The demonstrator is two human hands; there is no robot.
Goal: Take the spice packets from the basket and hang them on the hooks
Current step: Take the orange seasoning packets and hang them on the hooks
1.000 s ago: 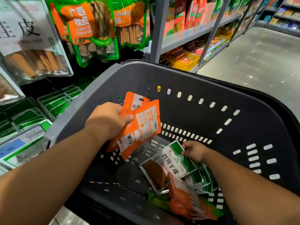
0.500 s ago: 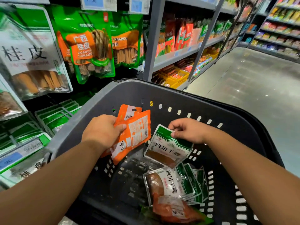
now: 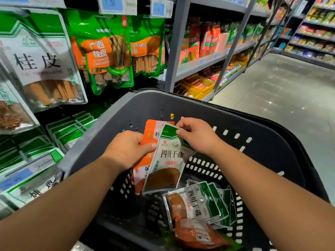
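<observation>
- L hand [image 3: 126,151]: fingers curled round the orange packets [image 3: 155,128], held upright over the basket's far-left part. Thumb tip lies on the left edge of the green-white packet.
- Orange packets in L hand: looks like 2, but they overlap, so count not sure.
- R hand [image 3: 198,137]: pinches the top edge of 1 green-white packet [image 3: 169,160]. It sits in front of the orange ones, touching them, a bit tilted, w/ brown contents at its bottom.
- Basket [image 3: 148,105]: 1, grey plastic w/ slotted walls, right in front of the person.
- Loose in basket, near-right: fanned stack [image 3: 197,201] of green-white packets, approx 4, exact no. hard to tell.
- 1 loose orange packet [image 3: 197,232] lies across the stack's near end, w/ a green edge showing beneath it.
- Left side, hanging: 2 green-orange cinnamon bags [image 3: 103,53] and 1 big white-green bag [image 3: 41,60], nearer.
- Below them: rows of small packets [image 3: 68,129], too many and too overlapped to count.
- 2 blue price tags [image 3: 112,4] above the cinnamon bags.
- Far right: aisle floor [image 3: 281,96] and shelves of goods.
</observation>
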